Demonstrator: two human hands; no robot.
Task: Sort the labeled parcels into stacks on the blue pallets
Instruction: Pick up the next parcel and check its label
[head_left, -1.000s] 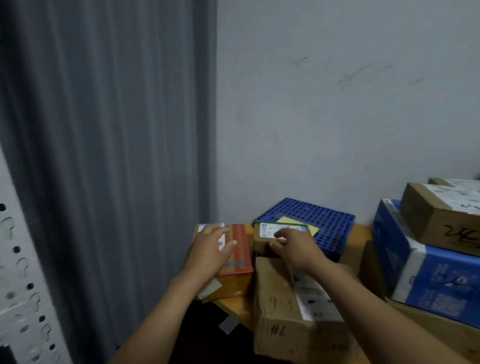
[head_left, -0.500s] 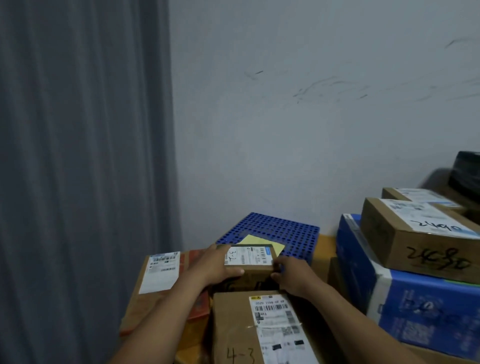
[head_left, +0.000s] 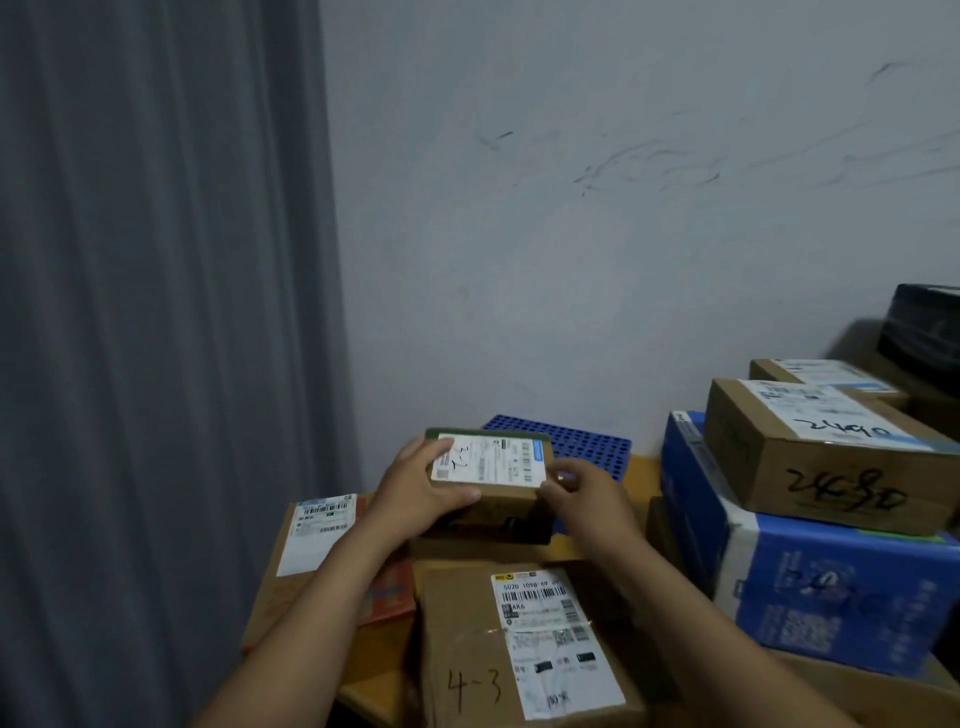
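Note:
A small brown parcel with a white label marked "3-2" is lifted off the wooden table. My left hand grips its left side, thumb across the front. My right hand holds its right end with curled fingers. Behind the parcel lies a blue perforated pallet against the wall. Below my hands sits a brown parcel marked "4-3". A flat parcel with a white label and an orange side lies at the left, partly under my left forearm.
At the right stands a stack: a brown box marked "2480" on a large blue box, with more boxes behind. A black wrapped item is at the far right. A grey curtain hangs at the left; the wall is close behind.
The small parcel has risen from the table in both hands and now covers the yellow note on the pallet. My left hand left the flat orange parcel a second ago.

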